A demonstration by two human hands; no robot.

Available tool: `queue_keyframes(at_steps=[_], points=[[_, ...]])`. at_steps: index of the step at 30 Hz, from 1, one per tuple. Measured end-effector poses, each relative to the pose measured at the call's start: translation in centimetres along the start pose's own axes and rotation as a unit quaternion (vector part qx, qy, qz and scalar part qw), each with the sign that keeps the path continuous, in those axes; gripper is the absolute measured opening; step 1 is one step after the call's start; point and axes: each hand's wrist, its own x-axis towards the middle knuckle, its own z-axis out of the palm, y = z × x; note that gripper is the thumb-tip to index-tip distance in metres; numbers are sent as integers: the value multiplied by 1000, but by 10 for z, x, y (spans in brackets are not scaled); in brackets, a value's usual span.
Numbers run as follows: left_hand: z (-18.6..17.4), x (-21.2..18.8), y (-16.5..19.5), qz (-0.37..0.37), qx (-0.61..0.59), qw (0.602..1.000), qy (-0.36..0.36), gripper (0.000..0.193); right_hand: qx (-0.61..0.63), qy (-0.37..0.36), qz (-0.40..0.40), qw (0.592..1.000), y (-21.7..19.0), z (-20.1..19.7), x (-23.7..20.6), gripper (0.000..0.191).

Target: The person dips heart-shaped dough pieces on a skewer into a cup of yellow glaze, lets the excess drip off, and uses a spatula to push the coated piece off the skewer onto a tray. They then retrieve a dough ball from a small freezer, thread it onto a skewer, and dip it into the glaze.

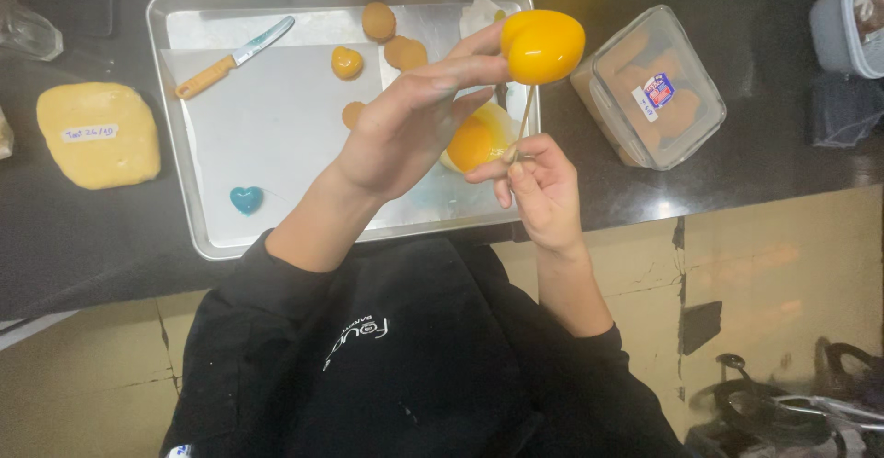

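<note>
Right hand [539, 191] pinches thin skewer [523, 127] bearing glossy yellow heart [543, 46], above tray [189, 191] edge at 3 o'clock. Left hand [414, 127], grip loose, fingertips touch heart. Open paper [267, 136] at 9 o'clock; knife [235, 56] at 10.

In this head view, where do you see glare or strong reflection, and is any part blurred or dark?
Head view: bright glare sits on the glossy yellow heart touched by the left hand; the metal tray shines palely; the clear container reflects light. The right hand, pinching a thin stick, looks sharp. The black counter is dark, and the lower right corner is dim.
</note>
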Motion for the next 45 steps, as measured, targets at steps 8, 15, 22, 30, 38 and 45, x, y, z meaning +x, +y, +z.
queue_keyframes(at_steps=[8, 15, 22, 30, 38, 45], points=[[3, -2, -1, -4, 3, 1000, 26, 50, -26, 34, -13, 999, 1, 5, 1, 13], [10, 1, 6, -10, 56, 998, 10, 52, -56, 67, -34, 996, -1, 9, 3, 14], [12, 4, 5, -2, 228, 974, 8, 40, -77, 76, -54, 993, -5, 7, 2, 15], [-15, -6, -27, 61, 614, 782, 87, 49, -107, 126, -75, 983, -3, -12, -12, 14], [-68, -48, -82, -1, 800, 600, 10, 65, -189, 151, -37, 970, 20, -36, -36, 11], [-71, -66, -105, 7, 887, 461, -42, 65, -174, 173, -26, 969, 34, -44, -45, 13]])
